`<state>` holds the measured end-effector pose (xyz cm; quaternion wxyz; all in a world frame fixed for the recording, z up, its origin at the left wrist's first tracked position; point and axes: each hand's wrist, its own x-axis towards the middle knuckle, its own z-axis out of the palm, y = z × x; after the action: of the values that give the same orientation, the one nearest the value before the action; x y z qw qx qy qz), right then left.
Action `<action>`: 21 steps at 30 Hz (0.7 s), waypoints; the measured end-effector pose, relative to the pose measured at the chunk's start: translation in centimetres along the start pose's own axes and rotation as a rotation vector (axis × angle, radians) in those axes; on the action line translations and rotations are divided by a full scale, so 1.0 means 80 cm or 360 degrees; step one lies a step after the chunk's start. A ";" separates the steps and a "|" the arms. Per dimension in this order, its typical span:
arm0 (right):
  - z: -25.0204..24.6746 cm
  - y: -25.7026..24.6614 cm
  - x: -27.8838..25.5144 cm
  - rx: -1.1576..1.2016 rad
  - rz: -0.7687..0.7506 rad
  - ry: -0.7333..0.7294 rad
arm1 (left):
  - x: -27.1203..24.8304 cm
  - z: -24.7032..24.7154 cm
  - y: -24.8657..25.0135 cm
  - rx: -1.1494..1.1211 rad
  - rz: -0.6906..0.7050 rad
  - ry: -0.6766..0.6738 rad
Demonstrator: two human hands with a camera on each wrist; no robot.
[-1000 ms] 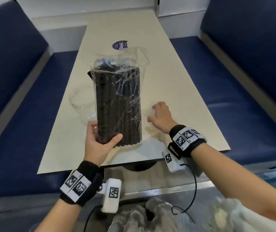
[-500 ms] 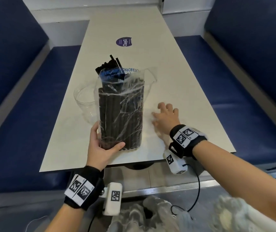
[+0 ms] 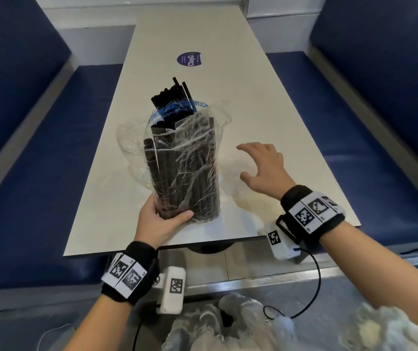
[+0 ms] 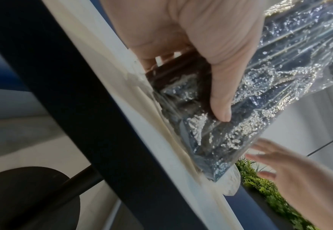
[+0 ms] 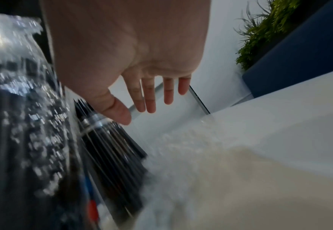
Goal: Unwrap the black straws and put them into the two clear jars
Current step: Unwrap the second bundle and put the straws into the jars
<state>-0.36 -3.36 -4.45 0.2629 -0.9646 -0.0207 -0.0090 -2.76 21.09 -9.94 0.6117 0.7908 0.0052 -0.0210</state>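
Observation:
A bundle of thick black straws [image 3: 185, 173] in crinkled clear wrap stands upright near the table's front edge. My left hand [image 3: 160, 221] grips its lower end, the thumb [image 4: 220, 101] pressed across the wrap [image 4: 270, 87]. Behind the bundle stands a clear jar [image 3: 224, 117] holding thinner black straws [image 3: 175, 95] in a blue-printed sleeve. A second clear jar [image 3: 129, 140] sits to the left, partly hidden by the bundle. My right hand [image 3: 263, 165] hovers to the right of the bundle with its fingers [image 5: 150, 96] spread and holds nothing.
The white table [image 3: 266, 110] carries a round purple sticker [image 3: 189, 59] farther back. What looks like loose clear film [image 5: 191, 147] lies on the table under my right hand. Blue benches [image 3: 38, 173] flank the table. A green plant [image 5: 260, 31] is beyond it.
My right hand lifted off the table and spread its fingers. The wrapped bundle sank lower and nearer the front edge, uncovering the thin straws in the jar behind.

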 end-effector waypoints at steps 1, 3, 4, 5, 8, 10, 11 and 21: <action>-0.007 -0.004 0.000 0.0081 -0.0066 0.0098 | 0.001 -0.001 0.000 0.0001 -0.0003 -0.0009; -0.027 -0.021 -0.002 0.0312 -0.0324 0.0308 | 0.004 -0.002 0.000 -0.0005 -0.0014 -0.0028; -0.039 -0.034 -0.004 0.0460 -0.0461 0.0340 | 0.005 -0.002 0.001 -0.0020 -0.0019 -0.0035; -0.052 -0.048 -0.006 0.0603 -0.0570 0.0310 | 0.005 -0.002 0.003 -0.0039 -0.0023 -0.0039; -0.076 -0.085 -0.002 0.0811 -0.0764 0.0011 | 0.006 0.000 0.007 -0.0043 -0.0002 -0.0082; -0.073 -0.098 0.007 0.0784 -0.0828 -0.0043 | 0.007 -0.003 0.009 -0.0020 0.0000 -0.0096; -0.069 -0.102 0.011 0.0764 -0.0861 0.0006 | 0.008 -0.005 0.010 0.0001 -0.0005 -0.0098; -0.048 -0.109 0.001 0.0957 -0.0878 0.0166 | -0.007 -0.039 0.052 0.0021 0.0369 0.0006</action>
<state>-0.70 2.23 3.28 0.5216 -0.8012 -0.2670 -0.1215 -3.08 23.10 -5.11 0.6048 0.7901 -0.0853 0.0514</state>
